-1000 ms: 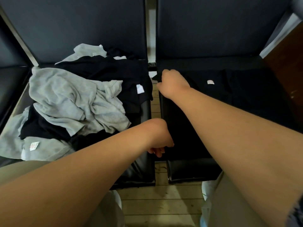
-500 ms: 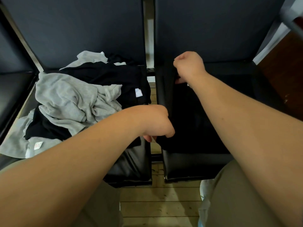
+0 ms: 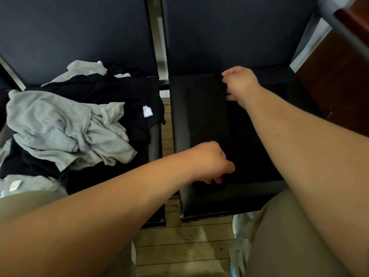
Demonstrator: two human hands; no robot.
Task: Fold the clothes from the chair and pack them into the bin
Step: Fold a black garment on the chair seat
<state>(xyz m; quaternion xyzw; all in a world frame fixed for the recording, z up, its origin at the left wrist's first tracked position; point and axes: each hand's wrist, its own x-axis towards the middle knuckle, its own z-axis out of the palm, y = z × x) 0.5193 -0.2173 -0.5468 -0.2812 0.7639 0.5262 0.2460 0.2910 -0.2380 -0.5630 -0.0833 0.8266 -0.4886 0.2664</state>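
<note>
Far left: the left chair [image 3: 154, 140] holds a loose heap of clothes, a crumpled grey garment [image 3: 65, 132] on top of black garments [image 3: 103, 90], with a white label [image 3: 147, 111] showing at the heap's right edge. A narrow gap of wooden floor [image 3: 179, 246] separates it from the right chair [image 3: 199, 108]. A black garment [image 3: 255, 146] lies flat on the right part of that seat, dark on dark, so its outline is hard to trace. The left hand [image 3: 209, 162] has its fingers curled and grips the garment's near-left edge. The right hand [image 3: 239, 82] has its fingers bent and pinches the far-left edge, close to the backrest. Lower right, a pale object [image 3: 241, 236] sits beside the person's leg; cannot tell what it is. Far right is a brown wooden panel [image 3: 339, 86].
</note>
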